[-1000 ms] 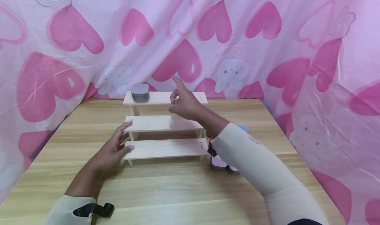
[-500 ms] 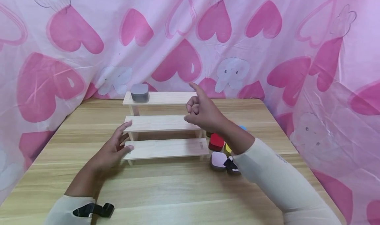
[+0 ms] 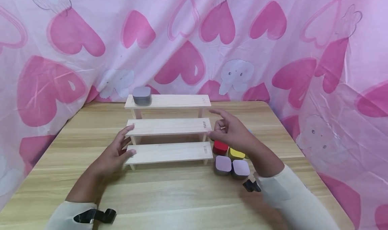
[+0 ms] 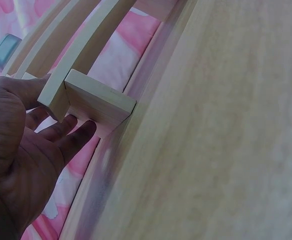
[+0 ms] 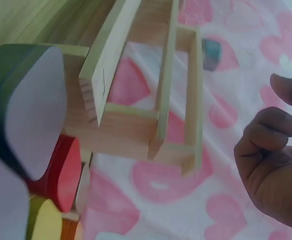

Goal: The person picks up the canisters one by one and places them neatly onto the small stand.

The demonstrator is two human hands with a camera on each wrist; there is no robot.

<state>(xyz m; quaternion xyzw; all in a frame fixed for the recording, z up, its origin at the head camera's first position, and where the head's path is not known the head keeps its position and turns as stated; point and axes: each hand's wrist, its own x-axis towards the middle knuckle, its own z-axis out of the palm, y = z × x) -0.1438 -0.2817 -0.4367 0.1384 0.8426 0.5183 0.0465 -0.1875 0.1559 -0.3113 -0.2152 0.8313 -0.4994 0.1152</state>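
A three-tier wooden display stand [image 3: 171,152] stands on the table. A small grey rounded-square box [image 3: 141,96] sits at the left end of its top tier. My left hand [image 3: 110,157] rests against the stand's left end, thumb at the bottom tier and index finger at the middle one. In the left wrist view, other fingertips touch or nearly touch the side support [image 4: 98,102]. Right of the stand, my right hand [image 3: 234,132] hovers with nothing in it, index finger extended and other fingers bent. It partly hides the grouped boxes below, including a red box [image 3: 220,148].
Two lavender-topped boxes [image 3: 223,164] stand at the front of the group, with a yellow box [image 3: 235,154] behind them. In the right wrist view an orange piece [image 5: 71,230] shows near the yellow one. A pink heart-patterned cloth [image 3: 182,61] hangs behind the wooden table [image 3: 169,203].
My right hand has moved from over the stand to the right and down, uncovering the red, yellow and lavender boxes. The left hand and the grey box have stayed in place.
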